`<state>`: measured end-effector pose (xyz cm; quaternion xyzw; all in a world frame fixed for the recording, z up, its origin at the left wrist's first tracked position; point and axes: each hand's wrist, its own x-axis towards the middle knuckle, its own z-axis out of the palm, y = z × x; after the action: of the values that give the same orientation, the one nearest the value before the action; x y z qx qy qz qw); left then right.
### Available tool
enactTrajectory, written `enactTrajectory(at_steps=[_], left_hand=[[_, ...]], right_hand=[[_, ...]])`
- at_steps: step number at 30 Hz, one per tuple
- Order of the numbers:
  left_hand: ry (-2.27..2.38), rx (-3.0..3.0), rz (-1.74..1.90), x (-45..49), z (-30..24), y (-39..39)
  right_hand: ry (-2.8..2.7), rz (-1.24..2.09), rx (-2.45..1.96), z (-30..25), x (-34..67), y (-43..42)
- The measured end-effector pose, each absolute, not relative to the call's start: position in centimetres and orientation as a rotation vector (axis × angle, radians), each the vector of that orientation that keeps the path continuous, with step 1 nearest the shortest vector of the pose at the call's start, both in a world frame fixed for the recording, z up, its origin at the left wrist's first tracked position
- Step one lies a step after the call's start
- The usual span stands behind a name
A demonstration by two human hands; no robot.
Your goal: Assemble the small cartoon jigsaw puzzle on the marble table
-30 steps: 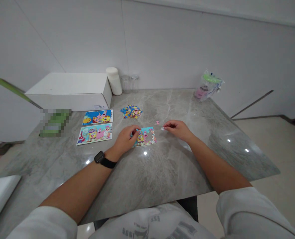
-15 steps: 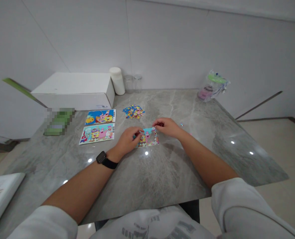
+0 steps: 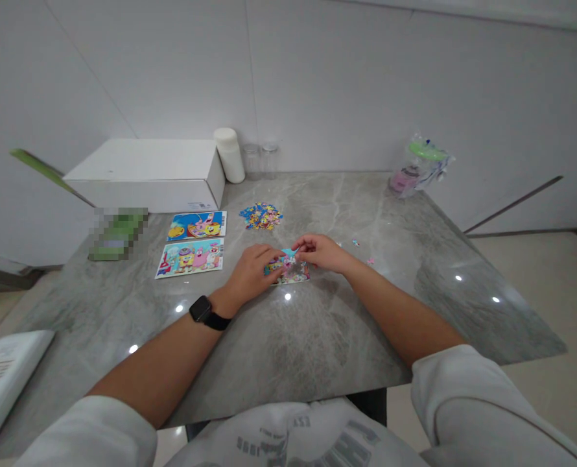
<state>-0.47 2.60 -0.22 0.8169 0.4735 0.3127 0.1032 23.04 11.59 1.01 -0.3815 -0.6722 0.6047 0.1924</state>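
A small, partly assembled cartoon jigsaw puzzle lies flat on the table in front of me. My left hand, with a black watch on its wrist, rests over the left part of the puzzle, fingers stretched out and touching it. At the upper right of the puzzle, my right hand is closed in a pinch. A tiny pale bit at its fingertips looks like a jigsaw piece, though the fingers mostly cover it. Loose jigsaw pieces form a heap behind the puzzle.
Two cartoon picture cards lie to the left. Behind them stand a white box, a white bottle and two glass jars. Stray pieces lie right of my hand. A plastic-wrapped cup stands back right.
My right hand has moved left, over the puzzle's upper edge, closer to my left hand. The left fingers have shifted slightly over the puzzle. A pink stray piece shows more clearly beside my right forearm.
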Motion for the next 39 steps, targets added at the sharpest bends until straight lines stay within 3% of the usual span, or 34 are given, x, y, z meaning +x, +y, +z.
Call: enactTrajectory(at_steps=[14,18,30,39], left_hand=[[1.46,2.638,0.667,0.8,2.3,2.7],[1.419,2.619,0.712,0.4,2.9,3.4],[1.357,2.609,0.828,1.5,1.4,3.7],[1.445,2.499,0.99,1.7,0.0,3.0]], right_hand=[[-1.852,1.6,-1.087,2.0,22.8,10.8],[-1.866,1.456,-1.087,2.9,23.5,11.4],[-1.864,1.676,-0.915,0.6,23.4,10.2],[-1.687,1.609,-0.964,-1.1,23.6,9.6]])
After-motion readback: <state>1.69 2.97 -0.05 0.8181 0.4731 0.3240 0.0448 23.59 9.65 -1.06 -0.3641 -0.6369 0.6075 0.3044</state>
